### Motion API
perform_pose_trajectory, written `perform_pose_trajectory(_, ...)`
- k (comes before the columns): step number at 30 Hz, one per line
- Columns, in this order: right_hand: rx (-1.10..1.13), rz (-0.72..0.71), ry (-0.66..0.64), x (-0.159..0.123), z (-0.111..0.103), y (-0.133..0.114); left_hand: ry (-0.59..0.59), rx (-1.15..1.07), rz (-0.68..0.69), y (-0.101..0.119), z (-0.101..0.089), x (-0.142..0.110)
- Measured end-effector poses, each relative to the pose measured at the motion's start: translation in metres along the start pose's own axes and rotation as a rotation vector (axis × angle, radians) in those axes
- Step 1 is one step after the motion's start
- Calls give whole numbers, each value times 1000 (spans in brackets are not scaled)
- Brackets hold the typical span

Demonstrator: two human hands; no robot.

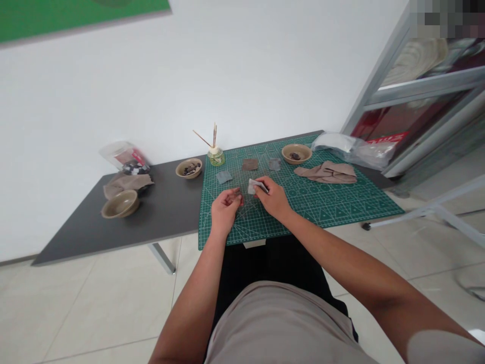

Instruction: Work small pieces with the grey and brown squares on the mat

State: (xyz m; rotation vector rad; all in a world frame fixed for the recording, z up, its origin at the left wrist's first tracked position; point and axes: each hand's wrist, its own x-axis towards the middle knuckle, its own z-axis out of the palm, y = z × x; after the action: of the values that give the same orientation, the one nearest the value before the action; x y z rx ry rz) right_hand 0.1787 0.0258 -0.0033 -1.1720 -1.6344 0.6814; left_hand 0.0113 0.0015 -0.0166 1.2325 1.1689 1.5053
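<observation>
Over the green cutting mat (310, 205), my left hand (224, 206) pinches a small dark piece (238, 191) between its fingertips; its exact kind is too small to make out. My right hand (273, 198), just to the right, grips a folded light-grey square sheet (253, 187) that looks like sandpaper. A narrow gap separates the sheet from the dark piece. Beyond the hands lie a blue-grey square (224, 176), a brown square (250, 164) and a grey square (275, 164), all flat on the mat.
One bowl (291, 160) with dark pieces stands back right, near a brown cloth (333, 173) and plastic bag (364, 150). Left are a bowl of dark pieces (180, 170), another bowl (109, 208), a cloth (117, 187) and a bag (119, 151). A reed diffuser (216, 157) stands behind.
</observation>
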Motion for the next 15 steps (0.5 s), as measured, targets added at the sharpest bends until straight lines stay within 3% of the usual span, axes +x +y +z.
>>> perform_pose_trajectory(8,1,-92,-66,1,-1,-19,34,53,5,4,0,-3)
perform_pose_trajectory(11,-92,-246,-59,2,0,-17,46,52,37,3,0,-2)
perform_pose_trajectory(15,-148,-296,-44,1,5,-5,38,70,15,1,0,-1)
